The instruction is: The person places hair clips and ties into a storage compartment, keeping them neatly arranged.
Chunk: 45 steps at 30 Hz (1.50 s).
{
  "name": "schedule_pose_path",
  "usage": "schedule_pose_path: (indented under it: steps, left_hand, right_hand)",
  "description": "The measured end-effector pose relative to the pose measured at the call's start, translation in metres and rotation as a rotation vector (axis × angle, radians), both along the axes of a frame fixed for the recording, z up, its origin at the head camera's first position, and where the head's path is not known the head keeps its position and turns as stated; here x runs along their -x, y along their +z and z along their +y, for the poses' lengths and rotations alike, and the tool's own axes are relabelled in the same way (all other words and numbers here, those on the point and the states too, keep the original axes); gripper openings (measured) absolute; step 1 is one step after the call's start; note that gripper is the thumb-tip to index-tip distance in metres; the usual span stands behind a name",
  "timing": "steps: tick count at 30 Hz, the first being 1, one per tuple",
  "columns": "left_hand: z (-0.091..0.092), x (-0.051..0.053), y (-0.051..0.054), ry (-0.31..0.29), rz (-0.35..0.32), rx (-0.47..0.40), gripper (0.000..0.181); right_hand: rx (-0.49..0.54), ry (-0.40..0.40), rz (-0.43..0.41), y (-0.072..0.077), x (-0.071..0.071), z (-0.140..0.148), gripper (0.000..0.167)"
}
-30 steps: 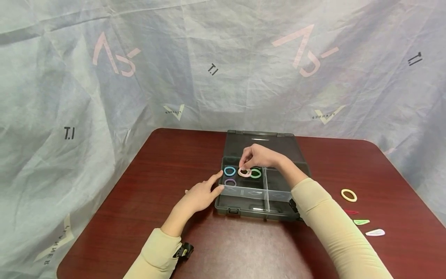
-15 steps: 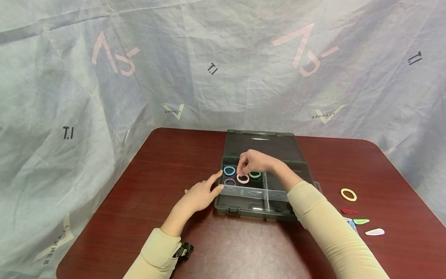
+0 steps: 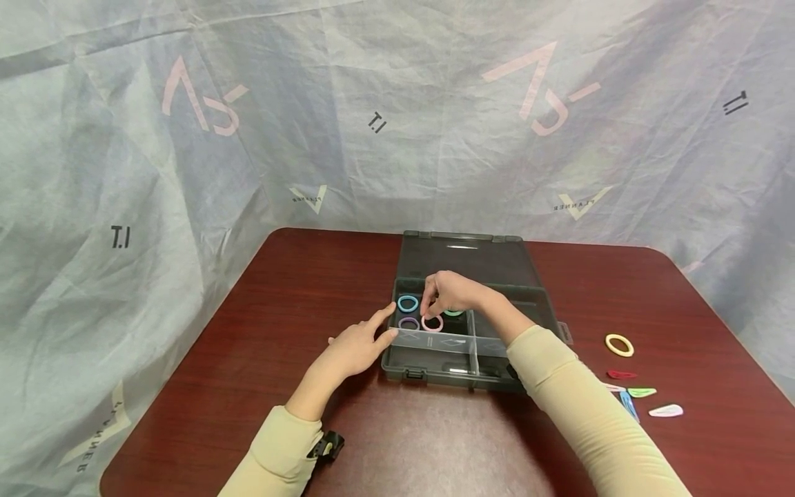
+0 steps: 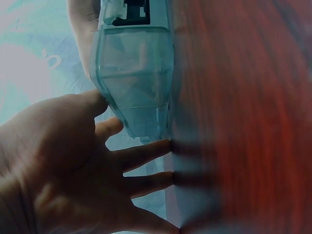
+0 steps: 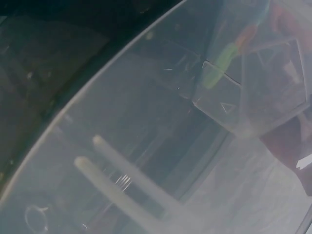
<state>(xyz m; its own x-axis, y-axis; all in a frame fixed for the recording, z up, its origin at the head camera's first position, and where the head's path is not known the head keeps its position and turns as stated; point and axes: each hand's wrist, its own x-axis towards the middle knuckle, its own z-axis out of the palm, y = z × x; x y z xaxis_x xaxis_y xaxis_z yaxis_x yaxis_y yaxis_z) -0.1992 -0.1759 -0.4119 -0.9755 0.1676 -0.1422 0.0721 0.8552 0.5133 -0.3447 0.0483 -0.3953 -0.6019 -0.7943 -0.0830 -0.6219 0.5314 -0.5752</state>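
Observation:
A dark translucent compartment box (image 3: 397,374) stands on the table, its lid folded back. Inside its back left compartment, my right hand (image 3: 456,291) pinches the edge of a pink hair tie (image 3: 433,329). A blue hair tie (image 3: 407,304) and a purple hair tie (image 3: 408,322) lie to the left of it, and a green hair tie (image 3: 455,313) is partly covered by that hand. Thumb and forefinger of my left hand (image 3: 355,351) touch the box's left edge; in the left wrist view the fingers spread and the lower fingertips reach the tabletop.
Right of the box lie a yellow ring (image 3: 619,346), a red hair clip (image 3: 622,375), a green clip (image 3: 642,392), a blue clip (image 3: 629,406), a white clip (image 3: 666,411) and a partly hidden pale pink one. The lid (image 3: 466,261) spreads toward the back. The right wrist view is hazy through plastic.
My right hand has brought the pink hair tie toward the front of the compartment, beside the purple one and away from the green one. The left hand stays put.

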Motion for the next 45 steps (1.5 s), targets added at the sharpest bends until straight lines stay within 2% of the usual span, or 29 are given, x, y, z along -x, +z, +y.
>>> schedule_pose_path:
  steps: [13,18,22,29,34,45]
  left_hand:
    - [0.0,0.001,-0.001,-0.001,-0.003,0.0,0.06]
    - [0.001,0.001,-0.002,-0.005,-0.003,-0.001,0.06]
    - [0.0,0.001,-0.002,-0.005,0.007,-0.008,0.06]
    - [-0.002,0.001,-0.003,-0.002,0.017,-0.008,0.061]
    - [-0.001,0.0,-0.003,-0.005,0.014,-0.009,0.06]
    - [-0.003,0.002,-0.004,-0.002,0.001,-0.001,0.061]
  right_hand:
    - [0.0,-0.001,-0.017,0.003,0.001,0.002,0.006]
    - [0.085,0.005,-0.065,0.007,0.004,0.011,0.003]
    - [0.172,-0.007,-0.105,0.016,0.007,0.024,0.007]
    - [0.259,-0.057,-0.141,0.036,0.011,0.049,0.009]
    - [0.271,-0.102,-0.136,0.046,0.011,0.073,0.01]
    - [0.207,-0.279,-0.055,0.048,0.01,0.14,0.016]
